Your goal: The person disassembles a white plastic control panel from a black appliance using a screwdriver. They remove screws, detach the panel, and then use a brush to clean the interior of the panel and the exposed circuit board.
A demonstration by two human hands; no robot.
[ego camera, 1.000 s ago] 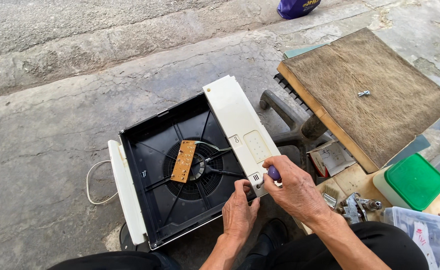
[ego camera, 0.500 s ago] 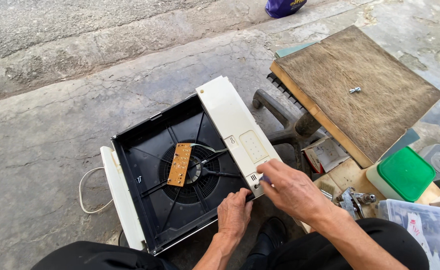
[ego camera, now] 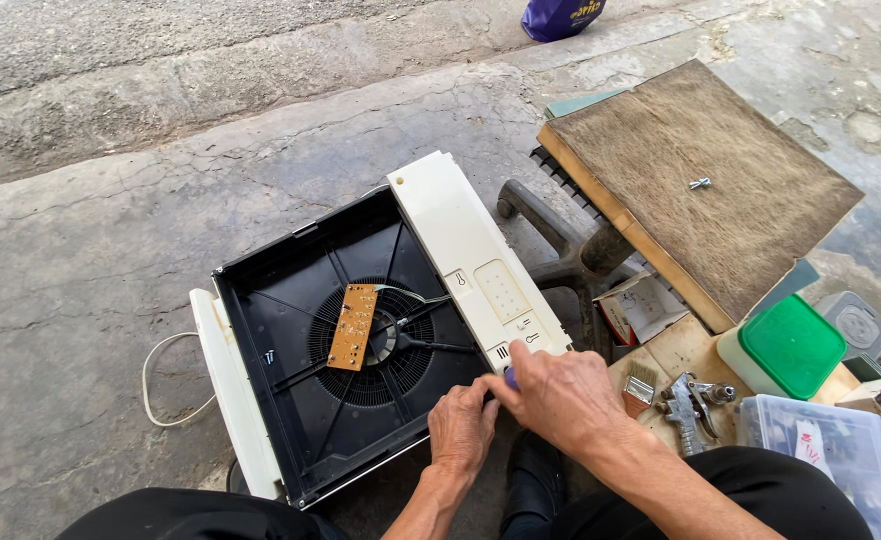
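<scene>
I found my right hand (ego camera: 561, 395) closed around a small tool with a purple-blue handle (ego camera: 510, 378), only a sliver of which showed under the fingers; the tip was hidden, so I could not tell what it met. It sat at the near corner of the white control panel (ego camera: 476, 265). My left hand (ego camera: 461, 428) lay just beside it, fingers curled against the near edge of the black fan housing (ego camera: 291, 400); whether it gripped the rim or only steadied it I could not tell.

The appliance lay flat on the concrete floor (ego camera: 111, 230), directly in front of me, its open back facing up. I judged the housing to be thin moulded plastic: light, stiff across the ribs, liable to crack at the corners if levered. The outer rim looked the sound place to take hold; the central grille (ego camera: 371, 375) and the brown circuit board (ego camera: 352, 326), resting loose on it with thin wires attached, looked fragile and best left untouched.

The panel's long axis ran from the near right, at my hands, away toward the upper left. A second white strip (ego camera: 229, 395) lined the opposite side, with a white cord (ego camera: 161, 385) looping out beside it.

Well apart to the right stood a wooden board (ego camera: 701, 185), a green-lidded tub (ego camera: 791, 345), a brush (ego camera: 641, 385) and a metal spray gun (ego camera: 696, 400).
</scene>
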